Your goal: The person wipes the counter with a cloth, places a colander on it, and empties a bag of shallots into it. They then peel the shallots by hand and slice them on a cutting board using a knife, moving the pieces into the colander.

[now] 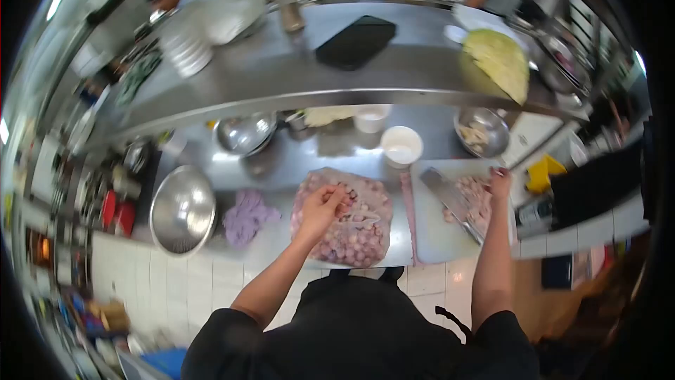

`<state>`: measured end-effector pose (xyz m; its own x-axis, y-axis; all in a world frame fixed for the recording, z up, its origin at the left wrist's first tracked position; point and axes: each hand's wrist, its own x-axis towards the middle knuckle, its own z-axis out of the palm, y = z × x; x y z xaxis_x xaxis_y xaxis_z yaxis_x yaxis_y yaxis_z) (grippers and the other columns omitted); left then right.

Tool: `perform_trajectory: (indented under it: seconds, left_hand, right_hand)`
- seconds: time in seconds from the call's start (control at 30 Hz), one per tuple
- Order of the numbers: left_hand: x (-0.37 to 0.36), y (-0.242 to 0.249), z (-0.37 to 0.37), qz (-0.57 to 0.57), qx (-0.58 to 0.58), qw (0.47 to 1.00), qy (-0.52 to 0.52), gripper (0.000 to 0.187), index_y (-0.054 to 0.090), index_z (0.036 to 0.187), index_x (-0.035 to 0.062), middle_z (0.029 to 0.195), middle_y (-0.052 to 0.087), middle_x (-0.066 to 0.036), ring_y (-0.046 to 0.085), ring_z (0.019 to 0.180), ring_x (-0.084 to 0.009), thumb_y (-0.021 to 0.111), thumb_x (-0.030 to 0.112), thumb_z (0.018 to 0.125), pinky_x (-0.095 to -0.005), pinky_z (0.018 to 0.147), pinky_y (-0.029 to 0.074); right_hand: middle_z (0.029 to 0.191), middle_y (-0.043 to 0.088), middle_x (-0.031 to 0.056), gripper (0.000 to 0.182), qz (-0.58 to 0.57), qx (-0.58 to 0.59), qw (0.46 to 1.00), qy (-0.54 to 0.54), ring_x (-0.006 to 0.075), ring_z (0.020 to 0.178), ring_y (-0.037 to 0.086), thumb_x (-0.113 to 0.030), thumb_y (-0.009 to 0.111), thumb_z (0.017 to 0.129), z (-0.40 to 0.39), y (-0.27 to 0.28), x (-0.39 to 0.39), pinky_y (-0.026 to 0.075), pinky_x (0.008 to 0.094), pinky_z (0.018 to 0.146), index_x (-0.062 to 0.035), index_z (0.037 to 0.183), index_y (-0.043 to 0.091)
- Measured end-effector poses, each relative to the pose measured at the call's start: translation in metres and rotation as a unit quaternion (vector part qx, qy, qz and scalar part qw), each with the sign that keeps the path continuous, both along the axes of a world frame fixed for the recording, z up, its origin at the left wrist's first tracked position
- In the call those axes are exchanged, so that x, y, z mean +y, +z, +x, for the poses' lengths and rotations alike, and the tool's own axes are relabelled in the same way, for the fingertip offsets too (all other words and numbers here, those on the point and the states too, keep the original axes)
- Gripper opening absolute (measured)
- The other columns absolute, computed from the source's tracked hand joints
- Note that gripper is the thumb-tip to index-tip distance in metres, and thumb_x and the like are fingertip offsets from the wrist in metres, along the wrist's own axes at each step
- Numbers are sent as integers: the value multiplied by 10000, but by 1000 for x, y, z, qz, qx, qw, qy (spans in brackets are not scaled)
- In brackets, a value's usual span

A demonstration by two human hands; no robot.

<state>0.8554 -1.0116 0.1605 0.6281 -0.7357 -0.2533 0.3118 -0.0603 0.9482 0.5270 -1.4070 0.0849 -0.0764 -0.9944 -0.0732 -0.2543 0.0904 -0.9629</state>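
Observation:
A clear plastic bag (358, 243) full of small, round, pinkish-purple bulbs that look like shallots lies before me on the steel counter. My left hand (322, 210) is over the bag's upper middle, fingers closed among the bulbs; what they hold is hidden. Over the upper right corner of a white cutting board (430, 236), my right hand (500, 182) has its fingers curled together around something small and reddish. A broad-bladed knife (448, 196) lies slanted across the board, beside a pile of pale pink pieces (474, 194).
Left of the bag are a purple cloth-like bundle (247, 218) and a large steel bowl (183, 210). White tubs (401, 146) and a steel bowl with pale pieces (482, 132) stand behind. A steel shelf (281, 95) spans above, carrying a cut cabbage (498, 60). Two people work beyond it.

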Motion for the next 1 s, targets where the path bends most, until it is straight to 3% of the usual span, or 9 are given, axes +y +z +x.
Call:
perform_trajectory:
  seconds: [0.07, 0.3, 0.47, 0.57, 0.63, 0.77, 0.9, 0.97, 1.0]
  left_hand:
    - [11, -6, -8, 1, -30, 998, 61, 166, 641, 983, 24, 837, 689, -78, 632, 661, -132, 597, 184, 983, -261, 584, 510]
    - [69, -36, -59, 45, 7, 949, 313, 160, 626, 990, 10, 816, 679, -71, 636, 647, -136, 590, 165, 982, -266, 563, 511]
    - [85, -48, -70, 86, 5, 923, 376, 149, 617, 996, 1, 828, 685, -87, 648, 646, -149, 582, 144, 974, -270, 558, 511]
    - [99, -47, -61, 116, -12, 914, 387, 152, 617, 988, 1, 825, 685, -89, 643, 639, -148, 585, 148, 967, -269, 550, 507]
    - [115, -46, -44, 115, -34, 904, 411, 157, 617, 985, 2, 819, 683, -87, 639, 633, -146, 589, 156, 965, -268, 546, 505]
    - [162, -29, 6, 116, -95, 866, 478, 168, 622, 979, 5, 801, 675, -81, 628, 621, -136, 595, 170, 964, -262, 531, 497]
    - [220, 0, 84, 63, -167, 830, 528, 215, 627, 976, -6, 785, 674, -85, 630, 621, -126, 602, 207, 966, -259, 501, 488]
    - [250, 25, 130, 75, -214, 805, 549, 210, 631, 957, -4, 780, 673, -83, 629, 616, -126, 607, 205, 963, -259, 501, 490]
    - [272, 25, 166, 68, -225, 797, 556, 208, 634, 950, -2, 776, 673, -82, 629, 615, -126, 611, 205, 960, -261, 503, 492]
  right_hand:
    - [1226, 561, 181, 611, 71, 16, 997, -30, 294, 944, 618, -337, 746, 840, -2, -14, -62, 581, 399, 552, 6, 1286, 507]
    - [796, 619, 116, 325, 118, -109, 983, -87, 219, 655, 562, -277, 750, 806, 7, -39, -136, 510, 334, 520, 21, 814, 619]
    - [767, 625, 109, 269, 136, -95, 984, -58, 209, 616, 578, -214, 699, 811, 2, -55, -164, 509, 318, 521, 38, 779, 610]
    - [839, 621, 111, 221, 155, -133, 979, 27, 221, 695, 592, -195, 666, 817, -22, -82, -194, 515, 322, 543, 19, 798, 614]
    - [947, 609, 112, 215, -2, -142, 972, 188, 223, 802, 592, -203, 666, 817, -36, -107, -213, 518, 323, 568, -2, 883, 627]
    - [1003, 581, 103, 259, 125, -220, 962, 104, 221, 870, 580, -216, 669, 822, -34, -68, -220, 528, 325, 594, -23, 990, 629]
    - [1019, 624, 131, 261, 149, -116, 977, 95, 204, 867, 621, -171, 622, 864, -30, -35, -200, 568, 342, 631, 16, 1046, 629]
    - [1039, 636, 143, 311, -141, -86, 967, 193, 248, 902, 641, -176, 594, 913, -46, -58, -201, 576, 348, 657, 21, 1153, 612]
    - [1113, 627, 151, 351, -148, -82, 963, 209, 265, 984, 628, -183, 571, 940, -63, -76, -230, 573, 355, 739, 20, 1226, 582]
